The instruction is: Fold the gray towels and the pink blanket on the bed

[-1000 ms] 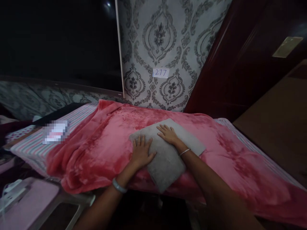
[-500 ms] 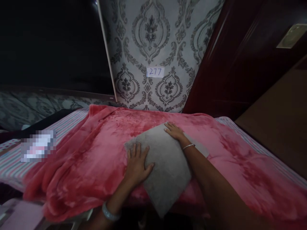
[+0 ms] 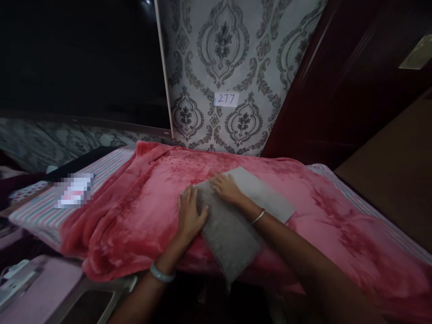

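Note:
On a red plush blanket (image 3: 151,198) lies a flat grey sheet (image 3: 234,238), cloth-like, though its exact material is unclear. Its near corner hangs past the blanket's front edge. A lighter grey panel (image 3: 266,191) shows to the right of it; whether the two are one folded piece I cannot tell. My left hand (image 3: 191,213) is open at the sheet's left edge, fingers stretched forward and thumb apart. My right hand (image 3: 226,188) rests palm down near the far edge, its fingers extended and slightly blurred. Neither hand grips anything.
A striped cover (image 3: 43,216) shows under the blanket, with a pixelated item (image 3: 74,191) on it. At front left are a pale chair (image 3: 111,297) and a pink surface (image 3: 50,288). Behind stand a dark screen (image 3: 84,63), a patterned wall (image 3: 219,67) with a label (image 3: 227,99) reading 277, and dark red panelling (image 3: 337,103).
My right hand has moved left across the grey sheet, closer to my left hand. The darker sheet covers less on the right, and more of the lighter panel shows. The view has shifted slightly.

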The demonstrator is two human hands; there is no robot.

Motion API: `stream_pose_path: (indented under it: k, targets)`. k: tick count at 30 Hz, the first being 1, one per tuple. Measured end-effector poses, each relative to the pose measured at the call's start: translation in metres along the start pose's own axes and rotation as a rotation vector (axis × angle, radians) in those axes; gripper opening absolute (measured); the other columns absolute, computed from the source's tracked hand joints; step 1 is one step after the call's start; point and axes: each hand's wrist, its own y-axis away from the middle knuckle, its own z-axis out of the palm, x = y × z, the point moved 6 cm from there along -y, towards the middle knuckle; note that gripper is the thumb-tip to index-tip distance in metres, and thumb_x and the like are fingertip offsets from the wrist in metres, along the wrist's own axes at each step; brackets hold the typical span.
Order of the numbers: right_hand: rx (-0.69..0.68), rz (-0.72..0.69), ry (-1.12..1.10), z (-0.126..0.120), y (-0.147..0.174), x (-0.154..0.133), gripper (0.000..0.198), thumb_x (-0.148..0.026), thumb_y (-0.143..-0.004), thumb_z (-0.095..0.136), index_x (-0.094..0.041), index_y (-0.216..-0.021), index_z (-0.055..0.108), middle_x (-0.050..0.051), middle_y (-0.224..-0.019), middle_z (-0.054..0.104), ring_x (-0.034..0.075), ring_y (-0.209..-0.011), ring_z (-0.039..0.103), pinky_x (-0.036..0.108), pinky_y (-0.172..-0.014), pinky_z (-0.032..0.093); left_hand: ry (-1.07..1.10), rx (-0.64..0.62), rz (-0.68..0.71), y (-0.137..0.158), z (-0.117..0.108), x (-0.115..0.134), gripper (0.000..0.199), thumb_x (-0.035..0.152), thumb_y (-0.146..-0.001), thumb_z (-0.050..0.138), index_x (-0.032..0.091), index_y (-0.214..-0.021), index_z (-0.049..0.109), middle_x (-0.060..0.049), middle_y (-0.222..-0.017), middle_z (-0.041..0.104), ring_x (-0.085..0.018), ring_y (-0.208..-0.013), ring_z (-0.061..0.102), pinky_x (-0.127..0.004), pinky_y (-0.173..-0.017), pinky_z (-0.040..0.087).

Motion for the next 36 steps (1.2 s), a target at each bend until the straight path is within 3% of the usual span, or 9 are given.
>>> stream_pose_path:
  k: [3,6,9,17,22,26,29,32,36]
  targets:
    - [-0.087,-0.197,-0.028,0.019,0.003,-0.049,0.057,-0.038,-0.106,0.032,-0.029,-0.163,0.029,0.005,-0.169,0.025,0.024,-0.157,0.019,0.058,-0.124,0.019,-0.139,-0.174,-0.007,-0.004,0.009,0.004,0.078,0.045,-0.088,0.058,0.006,-0.153,0.040,-0.025,-0.162,0.037,-0.039,-0.153,0.029,-0.064,-0.123,0.023]
    - [-0.097,-0.224,-0.020,0.028,-0.001,-0.049,0.057,-0.044,-0.107,0.031,-0.030,-0.162,0.030,0.004,-0.169,0.025,0.024,-0.156,0.020,0.056,-0.125,0.019,-0.217,-0.333,-0.025,0.000,0.018,0.004,0.078,0.048,-0.089,0.056,0.006,-0.153,0.041,-0.026,-0.164,0.033,-0.041,-0.155,0.024,-0.065,-0.121,0.023]
    - [-0.118,-0.130,-0.005,0.027,-0.012,-0.009,0.060,-0.053,-0.105,0.032,-0.032,-0.161,0.032,0.004,-0.169,0.025,0.027,-0.156,0.021,0.056,-0.124,0.019,-0.244,-0.374,-0.038,0.005,0.021,0.002,0.078,0.051,-0.091,0.054,0.007,-0.155,0.040,-0.025,-0.166,0.028,-0.041,-0.156,0.021,-0.065,-0.121,0.023]
    - [-0.152,0.382,-0.021,0.018,-0.020,0.150,0.062,-0.054,-0.105,0.024,-0.032,-0.164,0.025,0.005,-0.171,0.018,0.029,-0.157,0.018,0.063,-0.122,0.020,-0.229,-0.317,-0.021,0.010,0.026,-0.007,0.077,0.051,-0.091,0.054,0.009,-0.155,0.040,-0.026,-0.166,0.026,-0.041,-0.155,0.022,-0.065,-0.121,0.023]
    - [-0.091,0.433,-0.071,0.022,-0.016,0.176,0.063,-0.055,-0.105,0.025,-0.032,-0.164,0.024,0.007,-0.170,0.022,0.030,-0.156,0.020,0.061,-0.122,0.020,-0.205,-0.259,-0.003,0.012,0.030,-0.013,0.076,0.049,-0.091,0.055,0.010,-0.154,0.041,-0.027,-0.165,0.027,-0.042,-0.155,0.024,-0.068,-0.120,0.024]
    - [-0.046,0.470,-0.058,0.011,-0.015,0.168,0.063,-0.053,-0.106,0.024,-0.030,-0.164,0.026,0.009,-0.169,0.025,0.030,-0.155,0.025,0.059,-0.121,0.024,-0.199,-0.252,-0.007,0.010,0.028,-0.012,0.074,0.047,-0.091,0.055,0.008,-0.153,0.043,-0.028,-0.164,0.029,-0.042,-0.154,0.025,-0.067,-0.120,0.025]
    - [0.016,0.490,-0.021,-0.007,-0.002,0.143,0.062,-0.051,-0.106,0.026,-0.027,-0.164,0.027,0.011,-0.170,0.020,0.031,-0.156,0.021,0.058,-0.122,0.022,-0.197,-0.264,-0.003,0.006,0.024,-0.009,0.074,0.047,-0.091,0.056,0.007,-0.152,0.044,-0.028,-0.162,0.033,-0.041,-0.153,0.028,-0.066,-0.119,0.027]
    - [0.037,0.286,0.013,-0.013,0.026,0.087,0.060,-0.050,-0.106,0.030,-0.027,-0.162,0.032,0.010,-0.171,0.018,0.031,-0.157,0.017,0.059,-0.123,0.016,-0.190,-0.263,-0.001,0.000,0.018,-0.007,0.073,0.048,-0.090,0.057,0.007,-0.150,0.046,-0.029,-0.161,0.035,-0.041,-0.152,0.030,-0.066,-0.119,0.029]
    - [-0.033,-0.014,-0.066,0.001,0.082,0.005,0.058,-0.049,-0.107,0.032,-0.031,-0.162,0.031,0.007,-0.171,0.017,0.027,-0.158,0.014,0.057,-0.125,0.016,-0.175,-0.219,0.005,-0.004,0.009,0.001,0.070,0.050,-0.090,0.056,0.008,-0.146,0.052,-0.028,-0.159,0.040,-0.041,-0.151,0.034,-0.064,-0.120,0.029]
